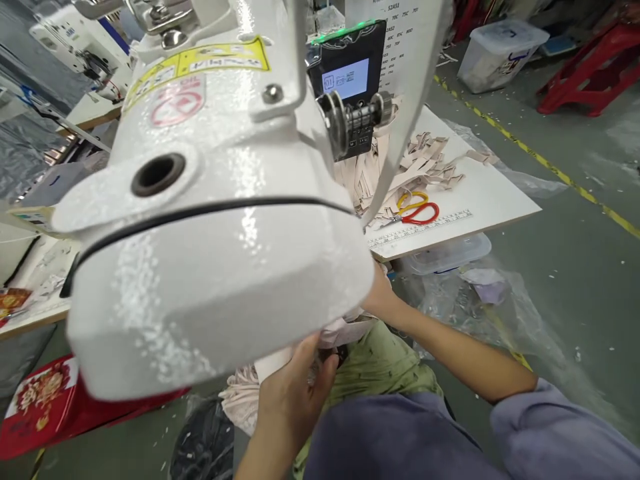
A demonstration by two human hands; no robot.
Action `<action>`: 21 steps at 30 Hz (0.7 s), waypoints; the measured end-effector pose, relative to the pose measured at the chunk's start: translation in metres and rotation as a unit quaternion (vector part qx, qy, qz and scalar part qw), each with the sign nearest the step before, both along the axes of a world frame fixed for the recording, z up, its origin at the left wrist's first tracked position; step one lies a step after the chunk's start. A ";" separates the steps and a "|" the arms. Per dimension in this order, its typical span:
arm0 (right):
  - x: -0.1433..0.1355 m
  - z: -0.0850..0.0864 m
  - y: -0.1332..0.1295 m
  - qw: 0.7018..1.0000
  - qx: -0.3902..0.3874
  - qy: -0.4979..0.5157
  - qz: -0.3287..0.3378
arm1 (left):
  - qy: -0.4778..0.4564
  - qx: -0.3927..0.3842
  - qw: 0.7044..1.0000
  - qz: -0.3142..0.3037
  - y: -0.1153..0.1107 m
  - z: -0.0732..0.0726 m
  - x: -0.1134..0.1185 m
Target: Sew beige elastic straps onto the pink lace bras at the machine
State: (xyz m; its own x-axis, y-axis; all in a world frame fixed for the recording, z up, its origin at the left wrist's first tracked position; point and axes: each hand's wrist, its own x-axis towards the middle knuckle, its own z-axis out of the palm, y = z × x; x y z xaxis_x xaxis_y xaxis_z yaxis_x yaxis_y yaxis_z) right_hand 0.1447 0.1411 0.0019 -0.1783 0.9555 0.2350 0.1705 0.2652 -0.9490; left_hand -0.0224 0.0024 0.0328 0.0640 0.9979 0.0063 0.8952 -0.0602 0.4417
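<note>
A big white sewing machine head [225, 280] fills the middle of the view and covers the work below it. Under its lower edge is my left hand [297, 387], thumb and fingers curled beside pale pink fabric [345, 331]; the fingertips are partly behind the machine. My right hand [379, 292] reaches beneath the machine's right side, and its fingers are hidden there. Between my hands, the pale fabric hangs over my lap. More beige fabric [243, 400] is bunched to the left of my left hand.
On the white table [490, 200] at right lie beige strips [425, 160], scissors with red and yellow handles [420, 212] and a printed ruler. A control panel [347, 77] stands behind. Red stool [590, 67], plastic boxes and plastic sheeting are on the floor.
</note>
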 end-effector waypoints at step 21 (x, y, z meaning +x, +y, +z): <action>0.019 0.005 -0.009 0.998 -0.034 0.046 0.024 | -0.013 0.017 0.999 -0.029 0.009 0.004 0.013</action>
State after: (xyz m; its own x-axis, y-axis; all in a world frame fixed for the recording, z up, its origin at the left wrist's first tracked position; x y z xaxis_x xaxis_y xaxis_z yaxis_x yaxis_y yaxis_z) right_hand 0.1639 0.1317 0.0073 -0.2054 0.9606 0.1872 0.0710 0.2054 -0.9761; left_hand -0.0095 0.0118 0.0370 0.1215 0.9917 0.0431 0.8780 -0.1276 0.4614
